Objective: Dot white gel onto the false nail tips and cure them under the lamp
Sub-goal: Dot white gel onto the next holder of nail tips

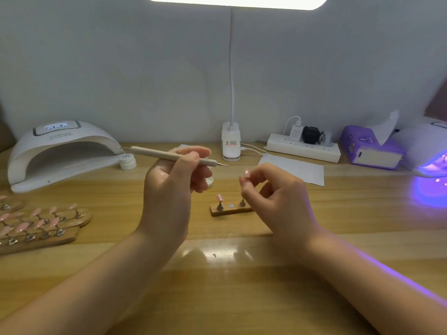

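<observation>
holding a dotting pen point(173, 155) in curled fingers and thumb, the left hand point(169, 187) hovers above the wooden desk point(229, 274), the pen's fine metal tip pointing right toward the other hand. the right hand point(273, 197) is raised just beside it, its thumb and forefinger pinching a small pink false nail tip point(247, 174) that catches a glint of light; the remaining fingers are loosely curled.

below and between the two hands sits a small wooden holder point(231, 210) with two metal stands and a round silver disc between them. the left stand carries a pink nail tip with white dots point(220, 197); the right stand point(242, 203) is partly hidden behind the right hand's fingers.

at the far left of the desk stands a white curing lamp point(60, 151), with a small white gel pot point(127, 161) at its right corner. a round white lid point(210, 182) peeks out behind the left hand. nearer the left edge lie larger wooden holders with rows of pink nail tips point(41, 224).

at the back stands a clip desk light point(231, 141) on a white gooseneck, next to a white power strip point(303, 147) with plugs, a sheet of white paper point(295, 169), and a purple tissue box point(370, 151). a second lamp point(428, 151) at the far right edge glows violet onto the desk.
</observation>
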Demonstrator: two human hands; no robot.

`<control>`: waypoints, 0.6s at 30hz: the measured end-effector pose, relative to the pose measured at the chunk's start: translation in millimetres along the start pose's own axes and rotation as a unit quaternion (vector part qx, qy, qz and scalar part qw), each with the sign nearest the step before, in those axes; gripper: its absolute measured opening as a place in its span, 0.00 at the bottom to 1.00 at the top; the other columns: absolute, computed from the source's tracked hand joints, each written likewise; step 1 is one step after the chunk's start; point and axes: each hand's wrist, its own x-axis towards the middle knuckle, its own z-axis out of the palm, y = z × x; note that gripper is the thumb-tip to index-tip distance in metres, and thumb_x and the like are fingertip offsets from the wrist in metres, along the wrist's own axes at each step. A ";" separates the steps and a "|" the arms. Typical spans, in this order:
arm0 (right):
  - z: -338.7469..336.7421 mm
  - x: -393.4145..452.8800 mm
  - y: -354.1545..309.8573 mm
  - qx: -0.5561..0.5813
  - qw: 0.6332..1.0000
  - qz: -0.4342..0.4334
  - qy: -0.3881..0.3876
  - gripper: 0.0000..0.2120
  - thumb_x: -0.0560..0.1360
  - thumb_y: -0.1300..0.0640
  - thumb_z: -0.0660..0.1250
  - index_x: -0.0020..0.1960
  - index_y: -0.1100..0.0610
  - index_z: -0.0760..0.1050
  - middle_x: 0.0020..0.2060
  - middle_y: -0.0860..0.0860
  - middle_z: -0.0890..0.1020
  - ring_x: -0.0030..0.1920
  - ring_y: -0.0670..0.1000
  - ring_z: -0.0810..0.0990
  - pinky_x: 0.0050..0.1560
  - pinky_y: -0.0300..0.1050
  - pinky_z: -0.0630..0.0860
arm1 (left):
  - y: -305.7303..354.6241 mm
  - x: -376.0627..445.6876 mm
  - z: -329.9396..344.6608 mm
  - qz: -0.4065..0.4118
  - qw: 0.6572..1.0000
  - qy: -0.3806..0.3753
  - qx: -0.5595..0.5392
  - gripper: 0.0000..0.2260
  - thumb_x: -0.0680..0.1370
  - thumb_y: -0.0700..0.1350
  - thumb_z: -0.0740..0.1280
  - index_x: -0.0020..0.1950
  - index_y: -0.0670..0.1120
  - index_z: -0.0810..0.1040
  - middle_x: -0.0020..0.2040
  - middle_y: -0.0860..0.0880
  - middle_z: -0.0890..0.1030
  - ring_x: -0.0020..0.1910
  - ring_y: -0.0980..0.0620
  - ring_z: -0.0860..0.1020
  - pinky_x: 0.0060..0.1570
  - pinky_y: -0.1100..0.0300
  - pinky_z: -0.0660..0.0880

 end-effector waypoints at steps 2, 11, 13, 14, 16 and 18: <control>-0.6 1.1 -4.9 0.034 0.999 -0.013 0.019 0.03 0.76 0.55 0.67 0.45 0.54 0.79 0.35 0.43 0.80 0.31 0.48 0.78 0.32 0.45 0.76 | 3.6 -3.9 2.4 0.060 0.998 -0.006 0.030 0.09 0.76 0.42 0.63 0.42 0.47 0.82 0.35 0.51 0.81 0.35 0.56 0.78 0.34 0.65 0.75; 0.2 2.5 -13.8 0.039 0.996 -0.069 0.034 0.05 0.76 0.56 0.68 0.50 0.55 0.80 0.39 0.46 0.81 0.33 0.47 0.81 0.33 0.43 0.79 | 6.9 -13.4 10.0 0.225 0.959 -0.037 0.170 0.05 0.79 0.46 0.61 0.46 0.50 0.76 0.37 0.51 0.78 0.38 0.57 0.77 0.40 0.67 0.73; -0.2 2.5 -14.5 0.026 0.996 -0.081 0.040 0.06 0.75 0.57 0.68 0.50 0.57 0.81 0.39 0.47 0.81 0.33 0.46 0.81 0.33 0.41 0.79 | 6.4 -14.2 10.3 0.237 0.951 -0.038 0.196 0.06 0.78 0.48 0.60 0.46 0.51 0.76 0.37 0.52 0.78 0.37 0.56 0.77 0.39 0.68 0.73; -0.4 2.5 -14.8 0.023 0.995 -0.084 0.043 0.06 0.75 0.57 0.68 0.50 0.58 0.81 0.39 0.47 0.81 0.33 0.46 0.81 0.33 0.41 0.78 | 6.2 -14.5 10.4 0.242 0.947 -0.038 0.208 0.06 0.78 0.49 0.60 0.46 0.51 0.76 0.37 0.53 0.78 0.37 0.56 0.77 0.39 0.69 0.72; -0.5 2.3 -15.4 0.017 0.995 -0.090 0.046 0.07 0.75 0.57 0.69 0.50 0.59 0.81 0.39 0.47 0.81 0.33 0.46 0.81 0.34 0.42 0.78 | 5.8 -15.0 10.7 0.251 0.940 -0.042 0.228 0.06 0.78 0.48 0.60 0.47 0.50 0.75 0.36 0.55 0.77 0.37 0.57 0.76 0.39 0.70 0.71; -0.5 2.0 -15.9 0.007 0.994 -0.101 0.051 0.07 0.75 0.57 0.68 0.49 0.59 0.81 0.38 0.46 0.80 0.33 0.47 0.81 0.34 0.42 0.78 | 5.0 -14.9 10.5 0.256 0.937 -0.046 0.234 0.06 0.78 0.48 0.60 0.47 0.49 0.75 0.37 0.55 0.77 0.37 0.57 0.76 0.39 0.70 0.71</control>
